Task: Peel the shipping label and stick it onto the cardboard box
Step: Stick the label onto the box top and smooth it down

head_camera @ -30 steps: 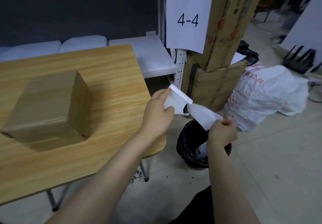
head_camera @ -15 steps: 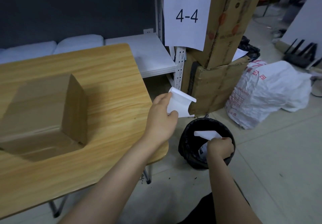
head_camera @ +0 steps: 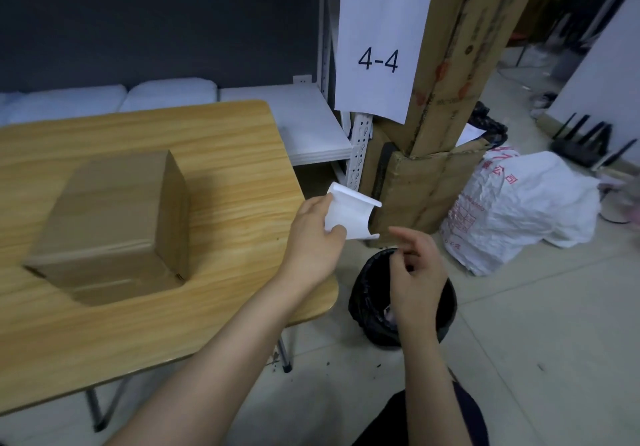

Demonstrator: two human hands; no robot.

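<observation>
A plain brown cardboard box [head_camera: 110, 217] sits on the wooden table [head_camera: 221, 154], left of centre. My left hand [head_camera: 313, 241] is off the table's right edge and pinches the white shipping label [head_camera: 351, 211], which curls at its edges and shows its blank side. My right hand [head_camera: 414, 272] hovers over the black bin [head_camera: 369, 301] with fingers loosely spread and nothing in it. The label is well to the right of the box and apart from it.
Tall cardboard boxes [head_camera: 446, 106] with a "4-4" paper sign [head_camera: 381, 47] stand behind the bin. A white plastic sack [head_camera: 519, 210] lies on the tiled floor to the right. A white metal shelf [head_camera: 304, 126] sits behind the table.
My right hand pulled the backing strip off the label, lowered it into the black bin and let it go. It now rises empty. My left hand kept hold of the label.
</observation>
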